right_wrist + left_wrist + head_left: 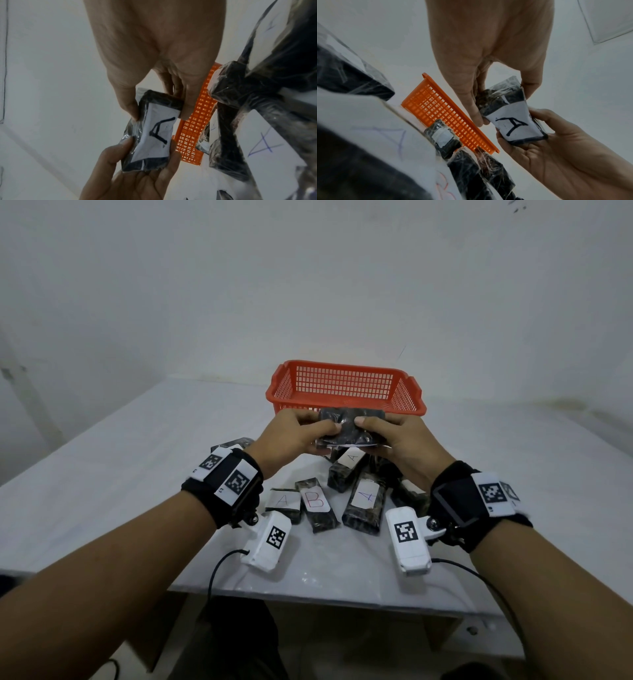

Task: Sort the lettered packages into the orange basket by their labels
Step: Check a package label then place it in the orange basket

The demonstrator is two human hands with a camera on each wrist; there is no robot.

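Both wrists frame a table-edge pile of packages (363,501). Beyond it, the left hand (291,436) and right hand (400,440) pinch an A-labelled package (511,119) just short of the empty orange basket (346,386). Its slick film could slip through thumb-and-finger holds.

head view looks down; wrist views close underneath share the basket (447,115).

A white table (102,474) bears an orange basket (346,386) and scattered lettered packages (364,501).
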